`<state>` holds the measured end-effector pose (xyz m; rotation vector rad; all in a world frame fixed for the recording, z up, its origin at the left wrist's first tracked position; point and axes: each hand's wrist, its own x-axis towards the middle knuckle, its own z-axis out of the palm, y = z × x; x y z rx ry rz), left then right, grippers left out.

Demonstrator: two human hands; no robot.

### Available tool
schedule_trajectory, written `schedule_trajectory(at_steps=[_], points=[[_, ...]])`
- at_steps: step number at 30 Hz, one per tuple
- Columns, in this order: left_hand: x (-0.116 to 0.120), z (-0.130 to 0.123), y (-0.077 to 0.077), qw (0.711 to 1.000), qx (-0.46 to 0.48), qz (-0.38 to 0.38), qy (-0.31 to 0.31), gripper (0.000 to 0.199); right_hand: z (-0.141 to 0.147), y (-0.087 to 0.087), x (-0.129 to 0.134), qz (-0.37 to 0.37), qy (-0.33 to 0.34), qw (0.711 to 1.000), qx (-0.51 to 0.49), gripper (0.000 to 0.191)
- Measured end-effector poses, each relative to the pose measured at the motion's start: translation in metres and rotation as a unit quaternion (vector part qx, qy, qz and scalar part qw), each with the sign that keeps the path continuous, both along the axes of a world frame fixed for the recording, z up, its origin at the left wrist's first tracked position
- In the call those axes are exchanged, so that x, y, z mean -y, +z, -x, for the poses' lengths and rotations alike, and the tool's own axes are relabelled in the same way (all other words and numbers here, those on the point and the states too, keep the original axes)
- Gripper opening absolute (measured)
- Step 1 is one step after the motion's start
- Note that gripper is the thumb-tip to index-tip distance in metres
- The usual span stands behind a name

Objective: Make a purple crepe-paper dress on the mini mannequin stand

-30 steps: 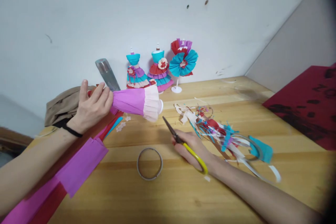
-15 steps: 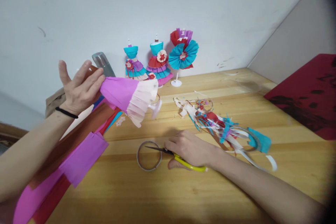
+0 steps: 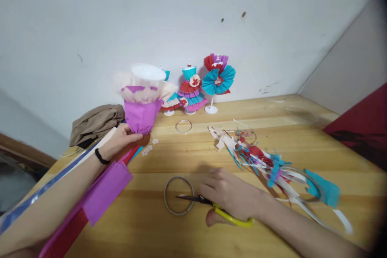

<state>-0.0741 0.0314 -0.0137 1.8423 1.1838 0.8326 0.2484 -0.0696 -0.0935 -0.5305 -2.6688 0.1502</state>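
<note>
My left hand (image 3: 125, 139) is closed round the lower end of a small dress form (image 3: 142, 115), which is held upside down. It is wrapped in purple crepe paper with a cream ruffle (image 3: 163, 90), and its round white base (image 3: 148, 71) points up. Just above the table, my right hand (image 3: 225, 193) grips scissors (image 3: 232, 218) with yellow handles. Their dark blades lie almost together and reach over a tape ring (image 3: 166, 205). Purple and red crepe paper sheets (image 3: 107, 193) lie under my left forearm.
Dressed miniature forms stand against the wall, one with a large blue paper fan (image 3: 219, 81). A second ring (image 3: 184, 126) lies before them. Paper scraps (image 3: 260, 155) spread across the right side. Small white flower shapes (image 3: 147, 150) and a brown cloth bundle (image 3: 98, 123) are at left.
My left hand has turned the dress form from sideways to upside down, so its base now faces up. The view has tilted upward. My right hand still holds the scissors.
</note>
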Motion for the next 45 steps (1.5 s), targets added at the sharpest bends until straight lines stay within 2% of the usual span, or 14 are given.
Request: schedule_trajectory(at_steps=[2,4,10,14,19,22,25,29,32,36,41,45], points=[[0.006,-0.005,-0.009,0.993,0.077,0.083,-0.043,0.043,0.000,0.001,0.001,-0.012,-0.010,1.000,-0.006,0.050],[0.011,-0.008,-0.015,0.982,0.108,0.126,-0.088,0.046,-0.001,0.000,0.002,-0.025,-0.025,0.999,-0.013,0.051],[0.022,-0.012,-0.024,0.953,0.123,0.225,-0.159,0.054,-0.006,-0.003,0.002,-0.047,-0.051,0.997,-0.038,0.056],[0.025,-0.014,-0.032,0.938,0.135,0.258,-0.187,0.056,-0.012,0.011,-0.001,-0.072,-0.083,0.986,-0.129,0.054],[0.031,-0.016,-0.042,0.910,0.208,0.297,-0.199,0.054,-0.028,0.027,-0.010,-0.089,-0.105,0.960,-0.245,0.032],[0.037,-0.019,-0.046,0.894,0.258,0.303,-0.206,0.049,-0.039,0.027,-0.015,-0.026,-0.154,0.950,-0.271,0.028],[0.041,-0.021,-0.047,0.885,0.273,0.304,-0.225,0.046,-0.047,0.031,-0.016,0.051,-0.206,0.944,-0.253,0.027],[0.041,-0.022,-0.048,0.879,0.270,0.315,-0.236,0.044,-0.054,0.042,-0.016,0.125,-0.222,0.941,-0.223,0.030],[0.040,-0.023,-0.048,0.878,0.268,0.321,-0.234,0.044,-0.057,0.044,-0.016,0.156,-0.220,0.936,-0.227,0.033],[0.037,-0.026,-0.045,0.893,0.218,0.326,-0.220,0.046,-0.057,0.041,-0.018,0.149,-0.228,0.937,-0.219,0.031],[0.032,-0.025,-0.041,0.925,0.097,0.318,-0.186,0.046,-0.056,0.044,-0.017,0.085,-0.222,0.947,-0.216,0.039],[0.035,-0.026,-0.035,0.948,0.026,0.279,-0.150,0.038,-0.058,0.053,-0.015,0.028,-0.241,0.961,-0.136,0.053]])
